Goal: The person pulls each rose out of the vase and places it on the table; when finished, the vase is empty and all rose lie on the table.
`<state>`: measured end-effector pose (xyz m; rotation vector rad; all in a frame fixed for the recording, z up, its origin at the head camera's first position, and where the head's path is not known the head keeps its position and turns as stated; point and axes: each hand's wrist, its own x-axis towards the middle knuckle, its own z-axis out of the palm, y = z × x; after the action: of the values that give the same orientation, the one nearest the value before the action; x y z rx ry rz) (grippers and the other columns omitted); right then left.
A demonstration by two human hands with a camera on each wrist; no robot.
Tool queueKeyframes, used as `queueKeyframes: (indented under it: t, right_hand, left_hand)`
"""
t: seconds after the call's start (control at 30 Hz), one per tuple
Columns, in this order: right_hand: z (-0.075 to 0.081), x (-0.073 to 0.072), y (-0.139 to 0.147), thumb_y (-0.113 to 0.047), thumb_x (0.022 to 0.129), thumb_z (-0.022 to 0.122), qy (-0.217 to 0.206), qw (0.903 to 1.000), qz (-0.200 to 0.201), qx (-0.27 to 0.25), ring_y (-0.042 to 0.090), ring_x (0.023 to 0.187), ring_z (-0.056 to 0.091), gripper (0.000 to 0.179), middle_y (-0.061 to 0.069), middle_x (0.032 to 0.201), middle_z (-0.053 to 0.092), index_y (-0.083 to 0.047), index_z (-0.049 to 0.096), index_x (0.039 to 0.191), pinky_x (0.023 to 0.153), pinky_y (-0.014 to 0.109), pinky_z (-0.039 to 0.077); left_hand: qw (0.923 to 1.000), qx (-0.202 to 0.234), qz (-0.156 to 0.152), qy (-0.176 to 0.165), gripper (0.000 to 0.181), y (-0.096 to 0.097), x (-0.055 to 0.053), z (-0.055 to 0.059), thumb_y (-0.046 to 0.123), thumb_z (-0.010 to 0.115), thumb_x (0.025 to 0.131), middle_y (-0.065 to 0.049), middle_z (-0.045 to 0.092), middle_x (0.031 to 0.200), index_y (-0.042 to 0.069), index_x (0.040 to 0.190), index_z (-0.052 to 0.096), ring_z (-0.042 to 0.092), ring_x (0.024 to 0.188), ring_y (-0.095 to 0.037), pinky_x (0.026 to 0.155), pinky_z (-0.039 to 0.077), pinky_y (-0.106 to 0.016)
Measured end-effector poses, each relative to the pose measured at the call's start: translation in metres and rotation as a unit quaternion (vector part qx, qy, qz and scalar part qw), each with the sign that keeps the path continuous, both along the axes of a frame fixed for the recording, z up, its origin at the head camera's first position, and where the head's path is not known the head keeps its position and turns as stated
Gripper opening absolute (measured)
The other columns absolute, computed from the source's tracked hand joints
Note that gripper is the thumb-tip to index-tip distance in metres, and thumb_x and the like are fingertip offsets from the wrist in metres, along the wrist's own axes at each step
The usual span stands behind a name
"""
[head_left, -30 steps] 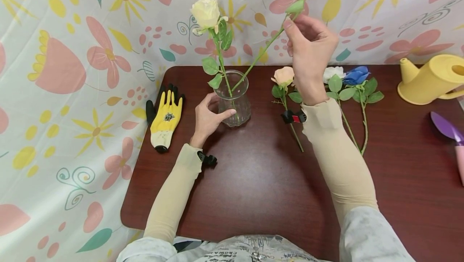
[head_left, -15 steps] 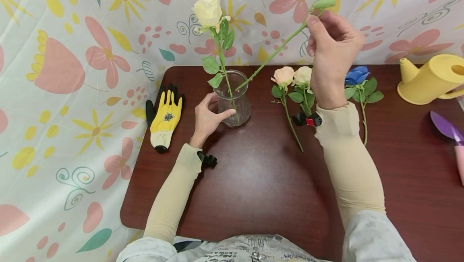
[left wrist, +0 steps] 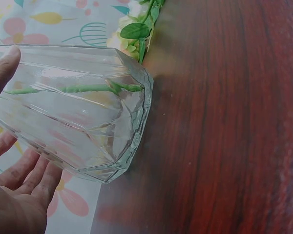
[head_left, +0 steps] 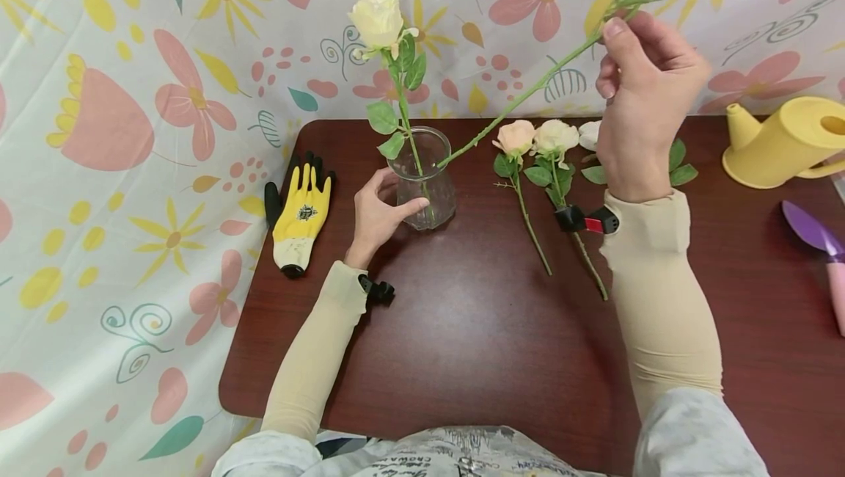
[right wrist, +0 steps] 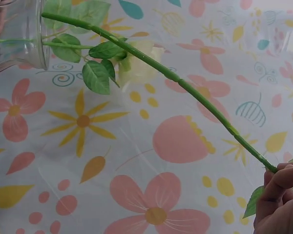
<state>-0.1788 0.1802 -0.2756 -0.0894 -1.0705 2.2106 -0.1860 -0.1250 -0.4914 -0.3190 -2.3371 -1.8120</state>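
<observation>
My left hand (head_left: 383, 213) holds a clear glass vase (head_left: 429, 194) on the table, thumb in front and fingers around its far side. One cream-white rose (head_left: 378, 20) leans in the vase, its stem (left wrist: 83, 88) visible through the glass in the left wrist view. Up at the right, my right hand (head_left: 650, 95) pinches a second rose by its green stem (head_left: 528, 95), just below the leaves; the bloom is mostly cut off by the frame's top. That stem slants down to the left, its lower end right at the vase's rim (right wrist: 43, 34), seen also in the right wrist view.
Yellow-and-black work gloves (head_left: 304, 213) lie left of the vase. Right of it lie a peach rose (head_left: 516, 138), a cream rose (head_left: 556, 137) and a white rose (head_left: 590, 135) partly behind the right hand. Farther right are a yellow watering can (head_left: 779, 143) and a purple trowel (head_left: 808, 227).
My right hand has moved right with the rose, and the stem's lower end has shifted from inside the vase mouth to its right rim. The left hand and vase have stayed put.
</observation>
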Motion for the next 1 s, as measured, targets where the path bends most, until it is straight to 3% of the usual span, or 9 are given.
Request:
queueKeyframes:
  t: [0.33,0.67,0.83,1.0]
  right_hand:
    - [0.0,0.004,0.011,0.02,0.082,0.081,0.005,1.0,0.005,-0.006,0.017,0.044,0.051,0.008,0.017,0.07,0.073,0.017,0.073,0.084,0.041,0.018,0.033]
    - [-0.027,0.003,0.025,0.017,0.079,0.086,-0.025,0.9979,0.051,0.029,0.016,0.044,0.054,0.012,0.015,0.066,0.074,0.017,0.076,0.086,0.041,0.018,0.036]
    - [-0.039,0.003,0.029,0.013,0.081,0.086,-0.056,0.9912,0.09,0.079,0.015,0.046,0.052,0.01,0.011,0.067,0.074,0.015,0.078,0.087,0.044,0.018,0.036]
    - [-0.051,0.003,0.032,0.008,0.083,0.089,-0.108,0.978,0.122,0.13,0.013,0.05,0.055,0.011,0.006,0.069,0.075,0.008,0.081,0.091,0.046,0.018,0.04]
  left_hand:
    - [1.0,-0.009,0.002,0.003,0.064,0.0,0.0,0.0,0.02,0.099,0.081,-0.013,0.075,0.133,0.012,0.138,0.071,0.073,0.127,-0.03,0.114,0.06,-0.044]
    - [1.0,-0.004,0.0,0.002,0.064,0.0,0.0,0.001,0.019,0.099,0.081,-0.013,0.075,0.133,0.011,0.138,0.072,0.072,0.127,-0.03,0.115,0.06,-0.043]
    - [1.0,-0.001,0.002,0.0,0.063,0.0,-0.001,0.0,0.02,0.099,0.08,-0.013,0.075,0.132,0.012,0.137,0.073,0.072,0.127,-0.029,0.115,0.059,-0.043]
    - [1.0,-0.004,0.004,-0.002,0.062,0.0,-0.001,0.0,0.021,0.099,0.08,-0.013,0.075,0.131,0.013,0.136,0.073,0.072,0.127,-0.029,0.115,0.059,-0.042]
